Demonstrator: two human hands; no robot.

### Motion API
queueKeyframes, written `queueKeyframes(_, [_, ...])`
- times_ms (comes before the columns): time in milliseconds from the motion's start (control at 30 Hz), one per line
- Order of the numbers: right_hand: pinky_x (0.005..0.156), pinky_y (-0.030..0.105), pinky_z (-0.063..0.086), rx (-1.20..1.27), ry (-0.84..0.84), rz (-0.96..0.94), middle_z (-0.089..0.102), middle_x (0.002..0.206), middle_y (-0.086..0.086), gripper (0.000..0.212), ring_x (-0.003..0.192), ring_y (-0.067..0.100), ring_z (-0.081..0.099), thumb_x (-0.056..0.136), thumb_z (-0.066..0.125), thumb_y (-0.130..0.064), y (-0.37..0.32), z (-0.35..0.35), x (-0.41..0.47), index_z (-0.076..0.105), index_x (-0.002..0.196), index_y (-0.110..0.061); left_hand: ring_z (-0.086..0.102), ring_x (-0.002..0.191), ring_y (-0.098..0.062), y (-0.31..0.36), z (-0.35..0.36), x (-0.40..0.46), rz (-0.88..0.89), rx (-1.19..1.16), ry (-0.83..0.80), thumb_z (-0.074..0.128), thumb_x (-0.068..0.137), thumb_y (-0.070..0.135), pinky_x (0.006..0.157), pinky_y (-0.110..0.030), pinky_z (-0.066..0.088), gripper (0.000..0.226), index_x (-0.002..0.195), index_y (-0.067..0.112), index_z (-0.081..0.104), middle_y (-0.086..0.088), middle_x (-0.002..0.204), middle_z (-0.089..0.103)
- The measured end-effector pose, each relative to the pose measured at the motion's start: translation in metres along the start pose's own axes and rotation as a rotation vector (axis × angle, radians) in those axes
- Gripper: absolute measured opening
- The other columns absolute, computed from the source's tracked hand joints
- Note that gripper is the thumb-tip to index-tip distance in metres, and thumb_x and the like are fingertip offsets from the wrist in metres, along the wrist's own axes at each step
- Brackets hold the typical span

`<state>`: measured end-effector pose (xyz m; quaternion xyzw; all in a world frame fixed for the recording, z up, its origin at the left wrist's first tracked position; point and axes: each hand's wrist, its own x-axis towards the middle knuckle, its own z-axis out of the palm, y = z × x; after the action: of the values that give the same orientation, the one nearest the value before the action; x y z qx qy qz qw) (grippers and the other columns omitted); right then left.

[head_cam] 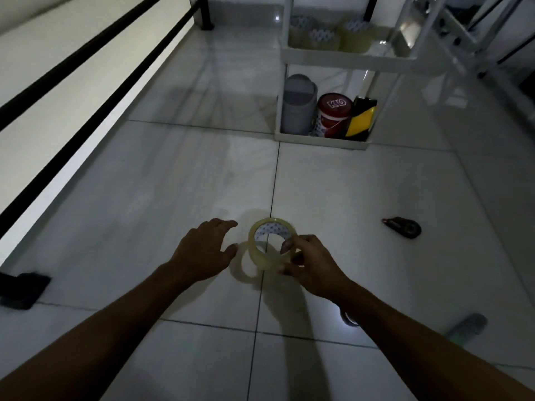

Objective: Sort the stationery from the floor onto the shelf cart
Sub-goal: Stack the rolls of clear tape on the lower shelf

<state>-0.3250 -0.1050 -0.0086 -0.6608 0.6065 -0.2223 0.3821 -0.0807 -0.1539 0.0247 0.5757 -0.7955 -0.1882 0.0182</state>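
Observation:
A roll of clear packing tape (pixel 262 253) stands on edge just above the white tiled floor, low in the middle of the head view. My right hand (pixel 311 263) pinches its right rim between thumb and fingers. My left hand (pixel 202 250) hovers beside the roll's left side with fingers spread, holding nothing. The white shelf cart (pixel 344 56) stands ahead at upper right. Its upper tray holds several clear tape rolls (pixel 356 34). Its bottom tray holds a grey roll (pixel 298 107), a red roll (pixel 333 114) and a yellow-and-black striped roll (pixel 361 118).
A dark correction-tape dispenser (pixel 404 227) lies on the floor to the right. A pale oblong object (pixel 467 328) lies at lower right, and a small item shows under my right forearm. A dark object (pixel 21 287) sits at the left edge. A black-railed white frame (pixel 86 82) runs along the left.

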Motion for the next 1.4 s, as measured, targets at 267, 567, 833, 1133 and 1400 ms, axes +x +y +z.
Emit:
queueKeyframes(267, [0.085,0.024,0.054,0.090,0.220,0.117,0.047,0.120,0.003,0.035,0.103,0.016,0.056,0.073,0.079,-0.046,-0.022,-0.066,0.027,0.060,0.095,-0.026,0.045,0.129,-0.023,0.037,-0.052,0.052,0.078,0.018,0.075,0.054,0.092,0.044,0.103,-0.041,0.038,0.057,0.143,0.024,0.039,-0.002,0.145,0.045])
queueKeyframes(567, [0.072,0.026,0.041,-0.285,0.289,0.085,0.058,0.101,0.003,0.036,0.096,0.019,0.054,0.070,0.078,-0.052,-0.103,-0.213,0.050,0.062,0.089,-0.025,0.047,0.126,-0.023,0.108,-0.188,0.120,0.217,-0.032,0.132,0.058,0.091,0.037,0.103,-0.038,0.040,0.053,0.140,0.020,0.045,-0.006,0.135,0.052])
queueKeyframes(833, [0.073,0.030,0.045,-0.438,0.444,0.075,0.063,0.095,0.014,0.050,0.089,0.030,0.060,0.073,0.076,-0.052,-0.171,-0.294,0.052,0.066,0.105,-0.015,0.052,0.119,-0.025,0.149,-0.287,0.128,0.324,-0.062,0.203,0.063,0.087,0.029,0.099,-0.037,0.044,0.051,0.135,0.019,0.051,-0.007,0.130,0.057])
queueKeyframes(1133, [0.069,0.025,0.036,-0.393,0.542,0.087,0.061,0.096,0.011,0.043,0.090,0.027,0.057,0.080,0.065,-0.057,-0.159,-0.347,0.132,0.058,0.102,-0.020,0.053,0.117,-0.028,0.176,-0.312,0.208,0.398,-0.093,0.254,0.065,0.084,0.025,0.096,-0.037,0.046,0.050,0.132,0.014,0.054,-0.010,0.131,0.057])
queueKeyframes(1400, [0.068,0.030,0.040,-0.344,0.587,0.222,0.059,0.103,0.014,0.039,0.091,0.032,0.058,0.089,0.060,-0.049,-0.107,-0.361,0.235,0.051,0.107,-0.016,0.048,0.124,-0.025,0.186,-0.278,0.338,0.399,-0.080,0.114,0.064,0.082,0.018,0.102,-0.034,0.042,0.051,0.132,0.010,0.053,-0.010,0.137,0.051])
